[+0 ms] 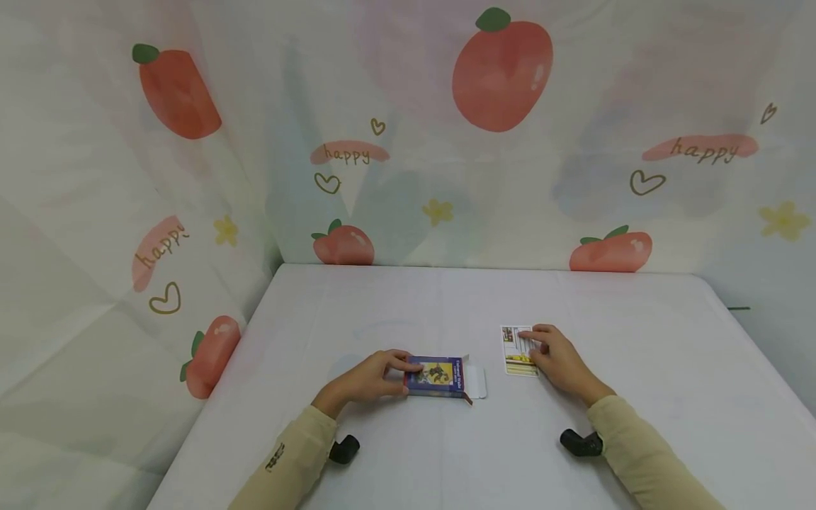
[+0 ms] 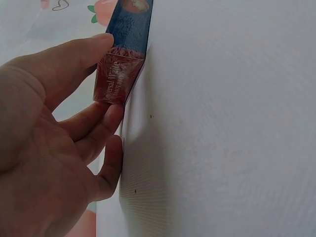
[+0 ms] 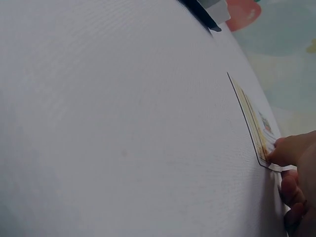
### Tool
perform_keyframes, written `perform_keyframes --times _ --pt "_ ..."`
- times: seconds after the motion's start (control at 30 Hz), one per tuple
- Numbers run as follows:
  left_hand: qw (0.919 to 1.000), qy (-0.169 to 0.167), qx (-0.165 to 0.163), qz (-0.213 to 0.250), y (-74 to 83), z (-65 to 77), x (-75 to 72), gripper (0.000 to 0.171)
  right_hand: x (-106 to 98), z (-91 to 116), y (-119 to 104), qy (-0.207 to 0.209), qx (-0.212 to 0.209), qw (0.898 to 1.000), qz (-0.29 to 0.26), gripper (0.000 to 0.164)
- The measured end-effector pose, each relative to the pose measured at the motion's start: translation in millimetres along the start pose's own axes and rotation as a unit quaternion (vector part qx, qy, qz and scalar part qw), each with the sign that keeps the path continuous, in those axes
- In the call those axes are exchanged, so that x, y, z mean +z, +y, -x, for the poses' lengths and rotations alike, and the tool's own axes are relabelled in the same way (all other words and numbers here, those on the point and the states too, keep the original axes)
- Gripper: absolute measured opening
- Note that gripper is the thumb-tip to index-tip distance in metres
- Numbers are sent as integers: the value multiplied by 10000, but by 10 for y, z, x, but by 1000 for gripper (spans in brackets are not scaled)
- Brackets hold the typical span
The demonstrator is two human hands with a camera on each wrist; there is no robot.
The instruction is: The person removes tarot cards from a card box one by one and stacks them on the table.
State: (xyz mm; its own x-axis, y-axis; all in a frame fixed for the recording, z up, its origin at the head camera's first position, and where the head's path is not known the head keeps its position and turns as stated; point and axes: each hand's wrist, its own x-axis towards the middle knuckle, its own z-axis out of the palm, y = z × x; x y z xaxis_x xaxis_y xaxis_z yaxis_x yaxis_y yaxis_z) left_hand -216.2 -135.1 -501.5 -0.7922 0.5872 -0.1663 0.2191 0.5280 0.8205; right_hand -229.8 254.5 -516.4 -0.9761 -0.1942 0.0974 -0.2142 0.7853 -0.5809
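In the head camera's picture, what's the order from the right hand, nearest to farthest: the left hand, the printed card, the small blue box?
1. Printed card: nearest, touched by the right hand.
2. Small blue box: to the card's left.
3. Left hand: farthest, at the box's left end.

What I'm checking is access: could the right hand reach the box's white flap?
Likely yes: the flap faces the right hand with only a card between; the left hand grips the box by its other end.
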Motion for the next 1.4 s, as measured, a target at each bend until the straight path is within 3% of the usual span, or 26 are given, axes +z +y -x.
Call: perform_keyframes --times 1.4 --pt "9999 13 -91 -50 15 4 -1 45 -11 -33 -9 -167 60 9998 20 38"
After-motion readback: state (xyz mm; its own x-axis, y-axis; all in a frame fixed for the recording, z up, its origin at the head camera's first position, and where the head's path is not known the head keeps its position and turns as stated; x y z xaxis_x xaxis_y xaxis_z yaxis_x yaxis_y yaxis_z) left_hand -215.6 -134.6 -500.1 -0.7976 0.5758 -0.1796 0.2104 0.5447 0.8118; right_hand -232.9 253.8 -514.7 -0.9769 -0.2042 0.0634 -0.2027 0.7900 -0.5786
